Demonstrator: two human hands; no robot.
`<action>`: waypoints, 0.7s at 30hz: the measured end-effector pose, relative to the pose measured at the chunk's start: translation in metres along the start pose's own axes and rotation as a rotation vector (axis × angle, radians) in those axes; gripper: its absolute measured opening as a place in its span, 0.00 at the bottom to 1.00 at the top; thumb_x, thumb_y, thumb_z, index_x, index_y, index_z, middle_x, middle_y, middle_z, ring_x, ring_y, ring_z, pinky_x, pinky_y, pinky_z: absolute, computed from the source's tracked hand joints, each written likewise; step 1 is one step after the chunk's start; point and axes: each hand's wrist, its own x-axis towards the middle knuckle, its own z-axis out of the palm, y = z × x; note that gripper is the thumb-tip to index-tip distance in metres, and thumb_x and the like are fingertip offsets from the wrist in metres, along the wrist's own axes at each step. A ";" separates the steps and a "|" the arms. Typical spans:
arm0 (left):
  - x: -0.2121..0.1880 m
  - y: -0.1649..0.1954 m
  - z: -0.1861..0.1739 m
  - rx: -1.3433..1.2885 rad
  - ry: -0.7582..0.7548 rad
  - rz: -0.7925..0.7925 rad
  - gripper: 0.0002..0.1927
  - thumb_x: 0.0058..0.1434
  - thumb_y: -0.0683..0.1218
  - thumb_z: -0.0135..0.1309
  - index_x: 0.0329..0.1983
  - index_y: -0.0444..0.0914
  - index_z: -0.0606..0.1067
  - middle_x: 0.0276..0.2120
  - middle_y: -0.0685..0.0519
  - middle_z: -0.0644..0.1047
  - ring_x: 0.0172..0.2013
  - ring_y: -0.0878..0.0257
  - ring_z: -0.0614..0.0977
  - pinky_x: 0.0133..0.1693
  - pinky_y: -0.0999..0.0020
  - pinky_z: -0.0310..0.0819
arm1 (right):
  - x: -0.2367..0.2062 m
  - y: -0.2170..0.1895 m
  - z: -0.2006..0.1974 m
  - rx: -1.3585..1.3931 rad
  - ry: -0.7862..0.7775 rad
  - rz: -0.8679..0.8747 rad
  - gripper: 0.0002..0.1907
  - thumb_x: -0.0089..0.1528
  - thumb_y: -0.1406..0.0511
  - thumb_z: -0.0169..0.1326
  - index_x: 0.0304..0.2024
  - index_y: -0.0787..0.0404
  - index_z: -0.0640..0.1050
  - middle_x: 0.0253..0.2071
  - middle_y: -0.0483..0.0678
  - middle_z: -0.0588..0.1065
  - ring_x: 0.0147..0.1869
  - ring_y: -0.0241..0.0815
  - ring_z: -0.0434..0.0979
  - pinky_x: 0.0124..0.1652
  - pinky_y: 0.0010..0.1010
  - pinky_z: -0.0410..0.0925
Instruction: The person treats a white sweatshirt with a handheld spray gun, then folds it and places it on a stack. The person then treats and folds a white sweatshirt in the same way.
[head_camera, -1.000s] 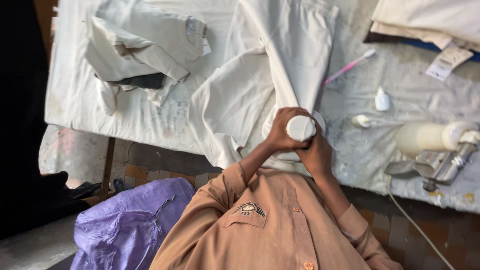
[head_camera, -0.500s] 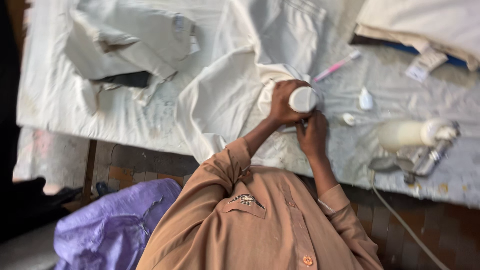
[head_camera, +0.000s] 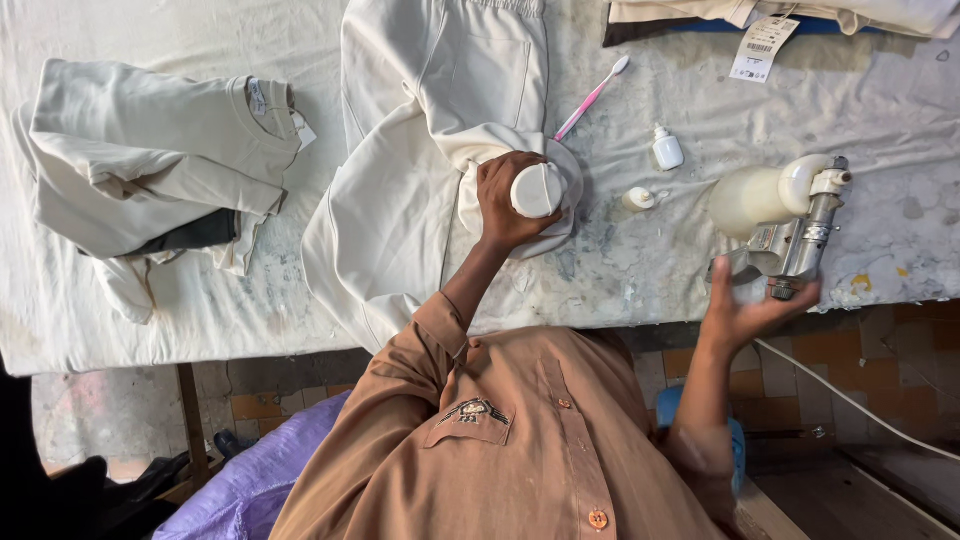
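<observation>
view: head, single camera, no second view to share | position: above the person, worn on the head | facing: steeply down over the brown shirt front onto the cloth-covered table (head_camera: 150, 330) | range: near, arm's reach | frame: table fills the upper half, tiled floor (head_camera: 290, 405) below its edge
</observation>
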 end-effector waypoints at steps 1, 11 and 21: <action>0.000 -0.001 0.000 0.000 -0.006 -0.003 0.35 0.35 0.51 0.74 0.49 0.43 0.75 0.49 0.57 0.80 0.54 0.57 0.79 0.59 0.57 0.63 | 0.008 0.009 0.003 0.160 -0.003 0.008 0.44 0.69 0.65 0.73 0.74 0.60 0.54 0.71 0.57 0.55 0.79 0.53 0.59 0.75 0.50 0.61; -0.004 -0.003 0.003 0.016 -0.036 -0.049 0.39 0.31 0.49 0.74 0.51 0.45 0.75 0.49 0.57 0.79 0.56 0.55 0.78 0.60 0.57 0.62 | 0.042 0.040 0.024 0.345 -0.156 0.429 0.20 0.70 0.69 0.61 0.61 0.71 0.72 0.56 0.52 0.75 0.56 0.40 0.76 0.56 0.31 0.73; 0.003 0.002 0.001 -0.009 -0.104 0.123 0.34 0.38 0.52 0.74 0.50 0.45 0.75 0.50 0.58 0.80 0.56 0.56 0.79 0.59 0.57 0.62 | 0.003 -0.026 -0.020 0.226 -0.121 0.197 0.20 0.70 0.72 0.61 0.63 0.71 0.72 0.58 0.56 0.75 0.56 0.42 0.79 0.56 0.33 0.77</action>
